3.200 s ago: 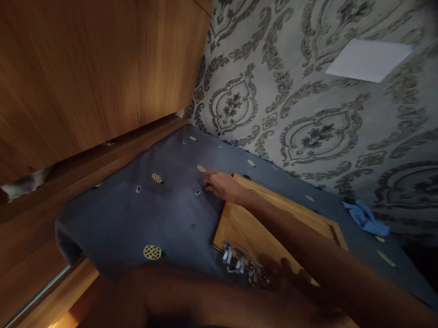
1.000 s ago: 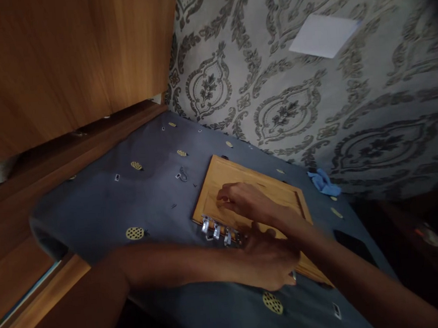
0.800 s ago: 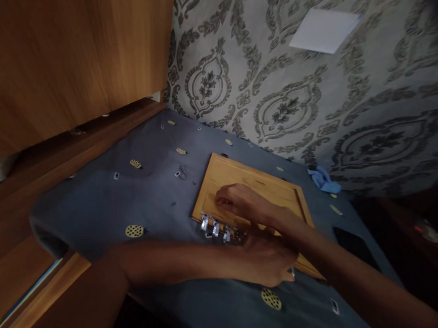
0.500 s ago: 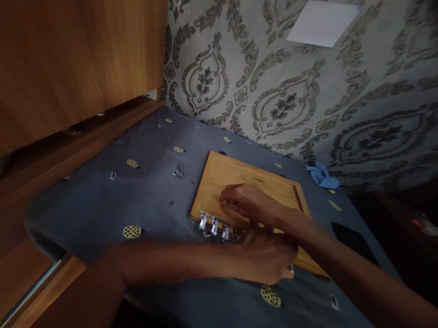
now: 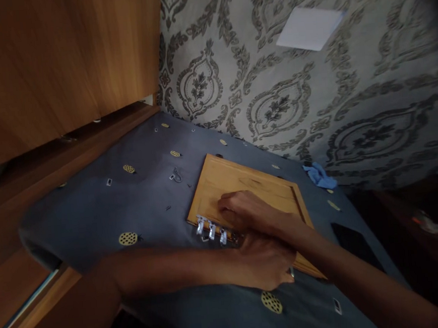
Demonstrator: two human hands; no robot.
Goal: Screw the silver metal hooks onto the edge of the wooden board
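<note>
A light wooden panel (image 5: 258,183) lies flat on a blue cloth (image 5: 139,210) printed with yellow dotted ovals. A silver metal hinge (image 5: 210,230) sits at the panel's near left edge. My right hand (image 5: 245,211) rests on the panel just behind the hinge. Its fingers are curled together, and what they pinch is hidden. My left hand (image 5: 267,264) reaches in from the left and clasps the panel's near edge beside the hinge. It wears a ring.
A small metal clip (image 5: 176,176) and tiny dark bits lie on the cloth left of the panel. A blue rag (image 5: 320,176) and a dark phone (image 5: 356,246) lie to the right. A wooden cabinet (image 5: 62,60) stands left. A patterned wall (image 5: 275,104) bears a white sheet (image 5: 309,28).
My right hand has drawn back from the cloth beyond the panel's far corner and settled on the panel by the hinge. My left hand has stayed at the near edge.
</note>
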